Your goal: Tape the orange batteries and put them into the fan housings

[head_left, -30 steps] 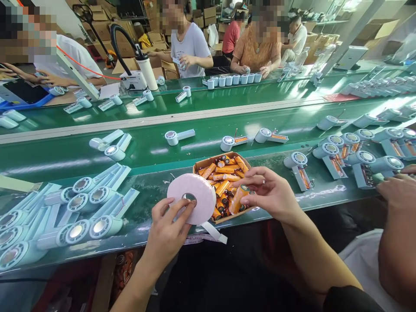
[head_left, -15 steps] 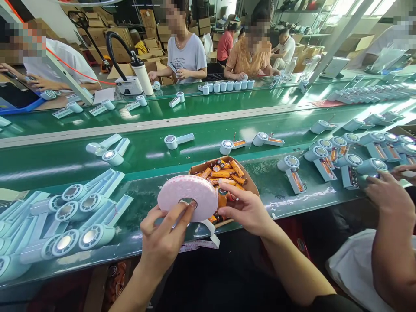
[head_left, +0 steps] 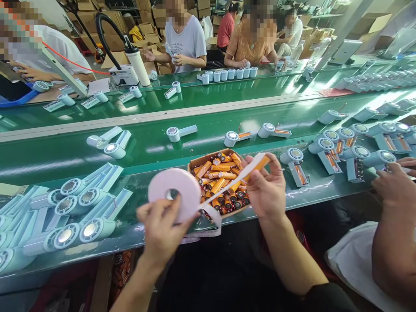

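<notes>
My left hand (head_left: 164,229) grips a roll of pale pink double-sided tape (head_left: 190,188), a finger at its core hole. From the roll, a white strip of tape (head_left: 232,184) stretches up to the right. My right hand (head_left: 268,190) is closed on an orange cylindrical battery (head_left: 259,164), with the strip's end lying along it. Beneath the stretched strip stands a cardboard box (head_left: 195,162) filled with orange batteries (head_left: 224,173), some showing thin wires. A loose loop of tape (head_left: 212,214) hangs below the roll.
Light-blue fan housings with handles (head_left: 97,227) crowd the left of the bench. More housings, several with batteries fitted (head_left: 297,173), lie to the right, near a co-worker's hand (head_left: 393,182). Beyond runs a green conveyor (head_left: 139,149); people work across it.
My right hand has moved up and right from the roll with the battery, drawing out a strip of tape. The roll has shifted slightly left in my left hand.
</notes>
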The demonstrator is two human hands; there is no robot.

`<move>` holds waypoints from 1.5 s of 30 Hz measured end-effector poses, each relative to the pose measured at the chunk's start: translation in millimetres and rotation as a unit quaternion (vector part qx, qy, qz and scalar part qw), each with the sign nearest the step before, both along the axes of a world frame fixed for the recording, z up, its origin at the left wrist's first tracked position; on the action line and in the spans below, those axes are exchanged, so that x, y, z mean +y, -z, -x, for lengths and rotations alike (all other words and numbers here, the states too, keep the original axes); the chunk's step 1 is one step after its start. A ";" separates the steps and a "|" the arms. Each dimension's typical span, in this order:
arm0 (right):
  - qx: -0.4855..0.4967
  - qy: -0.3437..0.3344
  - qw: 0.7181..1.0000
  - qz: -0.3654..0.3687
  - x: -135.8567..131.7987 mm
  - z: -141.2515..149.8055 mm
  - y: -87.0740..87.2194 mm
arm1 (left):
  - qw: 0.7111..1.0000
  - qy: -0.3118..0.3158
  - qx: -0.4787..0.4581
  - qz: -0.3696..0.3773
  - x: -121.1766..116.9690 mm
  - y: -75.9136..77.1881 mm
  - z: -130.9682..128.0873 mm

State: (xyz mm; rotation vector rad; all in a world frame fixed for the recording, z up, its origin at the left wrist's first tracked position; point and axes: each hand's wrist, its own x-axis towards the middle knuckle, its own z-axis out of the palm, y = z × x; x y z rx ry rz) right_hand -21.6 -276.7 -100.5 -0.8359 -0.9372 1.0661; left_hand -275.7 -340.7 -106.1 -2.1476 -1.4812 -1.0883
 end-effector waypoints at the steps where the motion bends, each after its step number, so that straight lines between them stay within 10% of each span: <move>1: 0.019 0.018 1.000 -0.003 3.7 -9.5 -1.4 | 1.000 0.014 -0.006 0.009 4.6 -0.4 15.7; 5: 0.088 0.088 0.992 -0.001 5.3 -25.6 -1.2 | 0.995 0.071 -0.033 0.061 20.4 -0.8 45.5; 13: 0.057 0.101 0.993 -0.028 -5.1 -12.9 -6.3 | 0.982 0.146 0.023 0.117 52.0 -2.6 -31.2; 21: 0.025 0.172 0.984 -0.036 -2.8 -31.9 -1.2 | 0.961 0.112 0.117 0.226 88.1 3.1 -41.6; 36: 0.020 0.136 0.986 -0.094 -15.9 7.2 -7.6 | 0.983 0.163 0.061 0.052 4.7 -22.0 -64.2; 40: 0.043 0.219 0.967 -0.124 24.6 -48.4 -24.0 | 0.962 0.240 0.090 0.095 -4.0 -2.0 -28.3; 45: 0.066 0.260 0.960 -0.085 35.7 -99.5 -12.6 | 0.978 -0.025 0.033 0.206 7.3 54.4 92.2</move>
